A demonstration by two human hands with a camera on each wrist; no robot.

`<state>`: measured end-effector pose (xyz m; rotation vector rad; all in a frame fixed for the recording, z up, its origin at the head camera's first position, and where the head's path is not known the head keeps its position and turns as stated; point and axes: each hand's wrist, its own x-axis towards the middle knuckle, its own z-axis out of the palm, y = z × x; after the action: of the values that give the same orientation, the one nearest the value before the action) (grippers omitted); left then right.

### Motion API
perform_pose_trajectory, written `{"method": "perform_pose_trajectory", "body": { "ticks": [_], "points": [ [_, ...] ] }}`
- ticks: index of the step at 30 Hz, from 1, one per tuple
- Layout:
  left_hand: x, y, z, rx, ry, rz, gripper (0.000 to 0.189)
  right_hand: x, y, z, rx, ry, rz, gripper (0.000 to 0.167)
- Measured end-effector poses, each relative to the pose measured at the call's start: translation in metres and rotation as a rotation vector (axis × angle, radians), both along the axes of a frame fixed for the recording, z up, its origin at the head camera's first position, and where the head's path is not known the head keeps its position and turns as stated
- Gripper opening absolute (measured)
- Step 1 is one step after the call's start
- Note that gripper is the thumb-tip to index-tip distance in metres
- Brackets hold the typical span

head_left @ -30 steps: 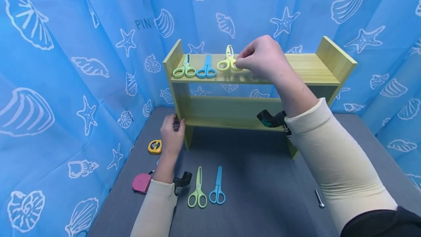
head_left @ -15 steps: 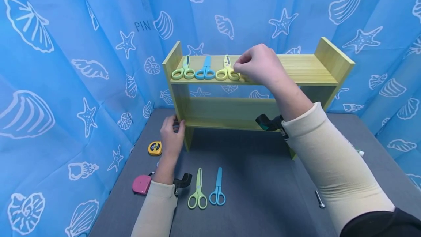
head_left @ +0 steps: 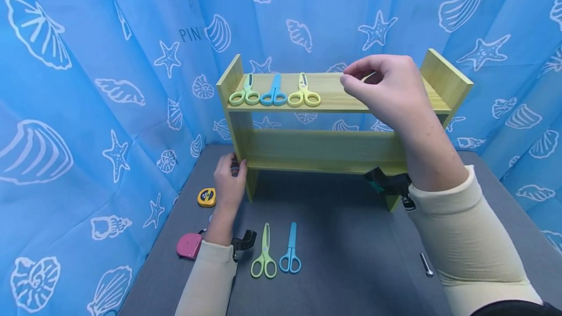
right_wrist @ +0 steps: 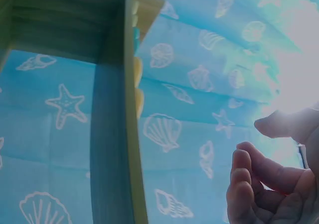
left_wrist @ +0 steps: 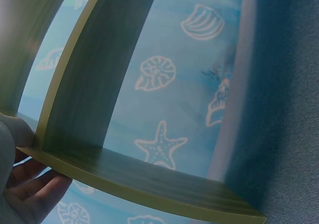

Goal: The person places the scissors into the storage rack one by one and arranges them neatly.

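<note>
My left hand (head_left: 229,179) grips the left side panel of the wooden shelf (head_left: 325,148). In the left wrist view, its thumb and fingers (left_wrist: 47,196) lie on either side of the board's edge. My right hand (head_left: 391,87) hovers over the top board with loosely bent fingers and holds nothing. A gap shows between its thumb and fingers (right_wrist: 241,179) in the right wrist view. On the top board, from the left, lie green scissors (head_left: 246,94), blue scissors (head_left: 274,94) and yellow scissors (head_left: 304,95), handles toward me. The yellow pair is nearest the right hand.
On the grey table (head_left: 342,262) lie larger green scissors (head_left: 264,257) and blue scissors (head_left: 291,255). Left of them are a pink tape measure (head_left: 189,246) and a yellow tape measure (head_left: 207,197). A metal bolt (head_left: 426,265) lies at right. A blue curtain (head_left: 131,62) hangs behind.
The yellow scissors came down flat on the top board, and my right hand let them go. It then moved right, away from them. My left hand stays on the shelf's side panel.
</note>
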<state>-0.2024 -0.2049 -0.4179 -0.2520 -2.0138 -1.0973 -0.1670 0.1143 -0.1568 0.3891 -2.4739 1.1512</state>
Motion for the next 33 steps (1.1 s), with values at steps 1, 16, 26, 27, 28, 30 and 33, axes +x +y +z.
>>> {"method": "perform_pose_trajectory", "body": {
  "ticks": [1,16,26,27,28,30,33],
  "points": [
    [0.0,0.0,0.0,-0.001,0.003,0.0,0.02,0.004,0.003,-0.002,-0.018,0.006,-0.006,0.035],
    [0.0,0.001,-0.001,0.01,-0.015,-0.007,0.019,0.064,0.032,-0.054,-0.159,0.184,0.031,0.022],
    [0.001,0.001,0.0,0.005,-0.019,0.004,0.021,0.086,0.026,-0.111,-0.163,0.189,0.101,0.023],
    [0.001,0.001,0.0,0.006,-0.017,0.007,0.021,0.086,0.025,-0.118,-0.172,0.177,0.109,0.023],
    [0.001,0.001,0.0,0.005,-0.014,0.009,0.021,0.085,0.022,-0.126,-0.176,0.166,0.112,0.023],
    [0.002,0.001,0.0,0.007,-0.01,0.009,0.02,0.085,0.018,-0.143,-0.191,0.142,0.122,0.022],
    [0.002,0.001,-0.001,0.001,-0.006,0.003,0.02,0.087,0.011,-0.168,-0.201,0.1,0.117,0.022]
  ]
}}
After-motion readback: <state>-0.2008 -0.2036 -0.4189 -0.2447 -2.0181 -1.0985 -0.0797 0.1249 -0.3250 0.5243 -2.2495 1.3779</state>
